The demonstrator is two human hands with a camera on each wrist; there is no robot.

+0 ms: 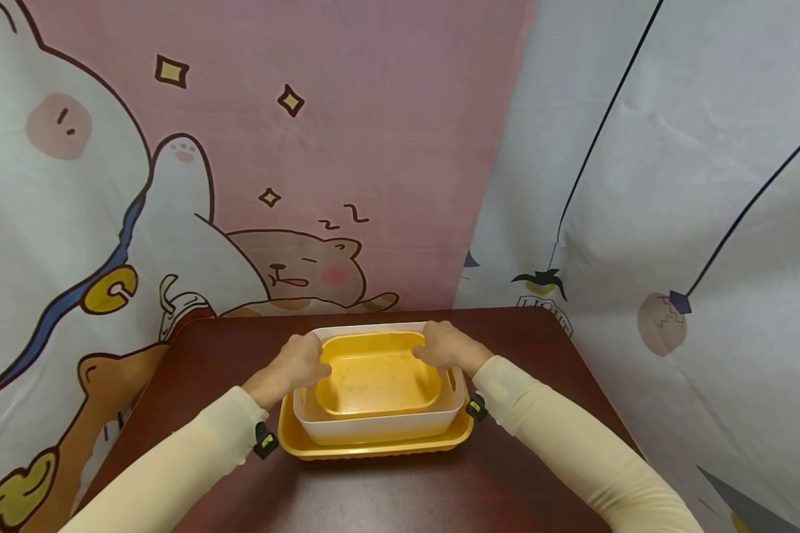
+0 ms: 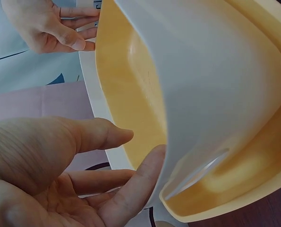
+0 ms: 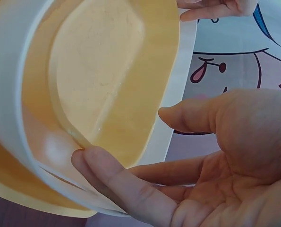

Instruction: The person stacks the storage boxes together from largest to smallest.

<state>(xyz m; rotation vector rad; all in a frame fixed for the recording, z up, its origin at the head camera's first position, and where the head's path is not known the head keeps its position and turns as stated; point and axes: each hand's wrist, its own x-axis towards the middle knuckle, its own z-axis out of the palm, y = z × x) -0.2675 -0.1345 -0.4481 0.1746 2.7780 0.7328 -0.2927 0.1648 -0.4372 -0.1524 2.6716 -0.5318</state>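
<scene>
A small yellow tray (image 1: 380, 377) sits inside a white bin (image 1: 380, 429), which stands in a larger yellow tray (image 1: 373, 450). My left hand (image 1: 298, 363) is at the left end of the small tray, thumb and index finger (image 2: 145, 175) spread apart by its rim and the bin's edge. On the opposite end my right hand (image 1: 450, 346) has its thumb and fingers apart, its fingertips close to the small tray's rim. In the wrist views neither hand's fingers are curled round a rim. Whether the fingertips bear on the tray cannot be made out.
Everything stands on a dark red-brown table (image 1: 380, 496). Behind it hangs a pink and white cartoon cloth (image 1: 400, 148). The bin has a slot handle (image 1: 452, 380) at its right end. A small black device (image 1: 264, 440) is strapped at each wrist.
</scene>
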